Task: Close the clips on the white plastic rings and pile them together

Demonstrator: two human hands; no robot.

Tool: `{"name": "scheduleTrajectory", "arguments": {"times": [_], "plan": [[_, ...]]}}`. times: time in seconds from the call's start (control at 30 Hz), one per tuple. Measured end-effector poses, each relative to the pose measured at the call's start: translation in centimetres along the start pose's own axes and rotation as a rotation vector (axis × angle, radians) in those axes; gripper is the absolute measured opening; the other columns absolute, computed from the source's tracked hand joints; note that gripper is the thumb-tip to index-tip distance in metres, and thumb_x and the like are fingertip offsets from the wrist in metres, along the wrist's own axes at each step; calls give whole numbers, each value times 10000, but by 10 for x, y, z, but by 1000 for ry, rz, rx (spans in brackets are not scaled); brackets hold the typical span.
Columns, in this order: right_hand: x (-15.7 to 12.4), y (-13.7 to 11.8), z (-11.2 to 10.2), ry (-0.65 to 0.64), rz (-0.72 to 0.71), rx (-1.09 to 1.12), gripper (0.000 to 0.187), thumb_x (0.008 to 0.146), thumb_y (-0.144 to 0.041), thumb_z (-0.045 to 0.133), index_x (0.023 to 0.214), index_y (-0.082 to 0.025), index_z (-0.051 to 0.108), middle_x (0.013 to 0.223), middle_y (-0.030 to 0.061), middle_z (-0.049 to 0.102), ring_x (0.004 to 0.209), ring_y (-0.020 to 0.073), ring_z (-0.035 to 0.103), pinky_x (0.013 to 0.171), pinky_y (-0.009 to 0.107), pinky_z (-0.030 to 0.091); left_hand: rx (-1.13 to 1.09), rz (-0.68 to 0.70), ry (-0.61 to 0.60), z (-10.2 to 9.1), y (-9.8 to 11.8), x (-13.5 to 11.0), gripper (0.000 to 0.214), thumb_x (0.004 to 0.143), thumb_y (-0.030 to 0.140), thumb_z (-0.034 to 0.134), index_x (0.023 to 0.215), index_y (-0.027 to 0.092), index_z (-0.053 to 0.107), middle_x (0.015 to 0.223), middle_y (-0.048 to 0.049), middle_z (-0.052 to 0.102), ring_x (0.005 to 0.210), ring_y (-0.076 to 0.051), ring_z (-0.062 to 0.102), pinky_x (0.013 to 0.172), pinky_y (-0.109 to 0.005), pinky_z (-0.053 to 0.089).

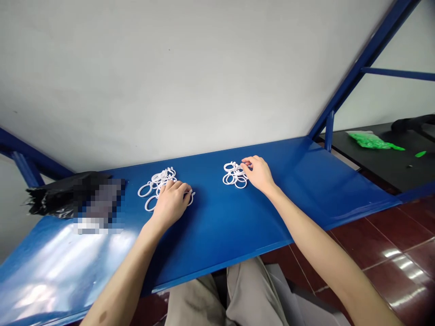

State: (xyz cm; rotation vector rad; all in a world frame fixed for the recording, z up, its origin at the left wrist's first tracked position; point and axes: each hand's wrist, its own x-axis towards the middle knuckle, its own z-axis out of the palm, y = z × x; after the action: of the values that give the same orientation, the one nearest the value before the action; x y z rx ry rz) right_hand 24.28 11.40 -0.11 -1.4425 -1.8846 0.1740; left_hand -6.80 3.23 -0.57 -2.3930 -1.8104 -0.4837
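Note:
Two groups of white curtain rings with small eyelets lie on a blue tabletop (217, 217). Over the left pile of curtain rings (145, 189) is my left hand (171, 201), palm down with curled fingers. A curtain ring (192, 197) shows at its thumb side, gripped by the fingertips; the palm hides part of the pile. My right hand (258, 173) is at the right edge of the smaller group of curtain rings (230, 178). Its thumb and index finger are slightly apart beside the nearest ring, and nothing shows between them.
Black plastic material (57, 194) lies on the tabletop's left end, next to a blurred-out patch (102, 203). A pale wall (204, 81) rises behind. Blue metal frame bars (350, 68) slant up at both sides. On a dark table at right rests a green bag (370, 139).

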Motion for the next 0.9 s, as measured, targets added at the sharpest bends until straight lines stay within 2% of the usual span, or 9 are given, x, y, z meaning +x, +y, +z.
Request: {"name": "scheduleTrajectory", "arguments": {"times": [0.17,0.3,0.37,0.47,0.53,0.6,0.77,0.9], "plan": [[-2,-8,-5,46,-56,8,170,954,-281,587,1030,-205,720,978,81,694,963,259,605,855,405,504,-144,-56,-2,-4,11,2,181,943,332,502,904,217,636,852,-69,716,876,-270,609,795,-395,453],[-11,-28,-9,57,-165,97,159,970,-285,588,1040,-219,715,978,69,693,953,239,610,861,387,504,-223,-77,39,-7,26,1,179,957,350,508,899,218,613,786,-42,695,789,-227,635,735,-342,447],[-20,-43,-9,-21,-216,192,163,977,-312,594,1050,-225,711,961,57,699,922,218,627,843,365,515,-244,-70,76,-7,33,0,168,958,346,515,913,218,614,750,-25,683,753,-208,638,733,-330,444],[-35,-63,-3,-255,-264,366,217,969,-374,617,1107,-224,690,978,42,717,853,179,660,794,327,537,-272,-59,128,-6,41,-2,157,958,339,521,936,218,619,718,-6,677,715,-188,636,732,-320,437],[-45,-73,3,-399,-258,463,280,956,-399,636,1172,-222,661,974,32,728,830,165,680,763,304,546,-288,-57,157,-5,45,-3,159,958,346,526,942,220,621,707,1,681,706,-182,638,736,-318,435],[-51,-77,8,-460,-230,515,303,956,-380,637,1211,-216,638,931,21,730,799,157,688,739,291,549,-308,-61,181,-5,48,-4,168,961,362,530,952,222,623,703,3,691,705,-181,644,740,-318,437],[-55,-76,16,-380,-168,537,207,973,-295,595,1152,-220,669,880,14,737,761,154,689,723,286,543,-354,-81,181,-5,55,-5,207,978,399,521,1038,229,622,749,-6,729,742,-190,667,755,-318,465],[-55,-76,16,-343,-190,536,151,966,-288,615,1029,-231,740,933,33,762,802,174,700,732,301,541,-369,-49,126,0,58,-8,184,1002,353,467,1041,236,603,840,-18,750,784,-194,679,762,-312,479]]}}
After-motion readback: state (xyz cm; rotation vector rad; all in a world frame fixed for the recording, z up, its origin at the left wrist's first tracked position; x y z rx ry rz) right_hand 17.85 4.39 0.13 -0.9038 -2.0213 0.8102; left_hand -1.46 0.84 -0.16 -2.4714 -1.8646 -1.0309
